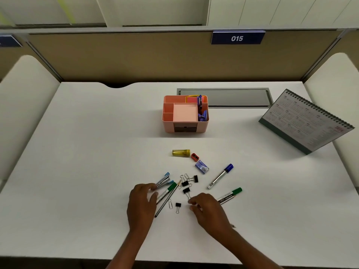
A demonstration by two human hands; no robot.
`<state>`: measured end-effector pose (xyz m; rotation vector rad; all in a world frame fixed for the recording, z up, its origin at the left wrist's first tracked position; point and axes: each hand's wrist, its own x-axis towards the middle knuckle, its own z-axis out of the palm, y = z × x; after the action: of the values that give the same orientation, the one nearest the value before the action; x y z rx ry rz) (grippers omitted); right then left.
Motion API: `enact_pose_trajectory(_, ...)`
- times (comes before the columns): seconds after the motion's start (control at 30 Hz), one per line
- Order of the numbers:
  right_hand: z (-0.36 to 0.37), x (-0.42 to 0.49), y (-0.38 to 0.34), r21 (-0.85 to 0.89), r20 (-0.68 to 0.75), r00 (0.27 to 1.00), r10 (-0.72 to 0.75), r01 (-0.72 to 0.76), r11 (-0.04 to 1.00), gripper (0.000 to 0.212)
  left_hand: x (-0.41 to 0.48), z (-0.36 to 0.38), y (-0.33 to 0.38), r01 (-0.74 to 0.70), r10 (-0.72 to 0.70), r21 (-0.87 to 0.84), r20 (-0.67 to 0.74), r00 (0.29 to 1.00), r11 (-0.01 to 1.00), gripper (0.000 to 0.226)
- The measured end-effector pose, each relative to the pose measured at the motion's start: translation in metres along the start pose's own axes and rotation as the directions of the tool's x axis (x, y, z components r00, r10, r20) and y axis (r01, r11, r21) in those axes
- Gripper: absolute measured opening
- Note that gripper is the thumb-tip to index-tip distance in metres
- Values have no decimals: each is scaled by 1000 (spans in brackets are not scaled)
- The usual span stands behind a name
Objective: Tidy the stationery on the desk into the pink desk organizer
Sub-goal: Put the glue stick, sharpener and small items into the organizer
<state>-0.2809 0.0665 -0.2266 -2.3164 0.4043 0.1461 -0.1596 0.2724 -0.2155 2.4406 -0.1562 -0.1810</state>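
Pink desk organizer [169, 127] stands mid-bench on the white bench [87, 152], with sticky notes and purple tools inside. Behind it I see a grey cable hatch [223, 97] and a tan partition [116, 55] bearing a 015 sign [237, 38]. A desk calendar [307, 121] sits to its right. In front of the organizer lie a yellow case [181, 153], red sharpener [194, 156], blue-capped marker [220, 176] and binder clips [185, 183]. There the left hand [142, 199] pinches the ends of the blue pens [164, 179]. The right hand [206, 208] covers one end of a green marker [231, 195], its fingers curled beside a clip. I cannot tell whether they pinch it.
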Motion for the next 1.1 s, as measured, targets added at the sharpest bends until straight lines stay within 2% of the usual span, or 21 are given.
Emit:
enact_pose_trajectory(0.17,6,-14,0,-7,3,1000,22,-22,1000,18,17,9,0,14,-15,28,38,999,1000,32)
enact_pose_trajectory(0.4,3,-13,-2,-4,4,999,35,-35,999,19,28,17,0,2,-11,95,95,995,995,15)
enact_pose_trajectory(0.57,-11,4,-15,119,-53,997,48,-42,992,21,29,15,2,22,-16,-73,84,996,997,16)
enact_pose_trajectory(0.7,-34,38,-35,287,-48,997,54,-38,957,61,33,11,24,41,-9,-308,104,995,950,26)
enact_pose_trajectory(0.77,-49,58,-48,363,-34,999,18,-4,932,71,39,9,40,63,-6,-391,146,989,918,30)
enact_pose_trajectory(0.97,-99,109,-80,361,-168,979,-115,170,917,50,68,2,81,56,12,-547,120,993,835,30)
enact_pose_trajectory(1.1,-127,138,-93,285,-179,961,-209,254,924,49,94,1,104,18,28,-582,69,997,813,33)
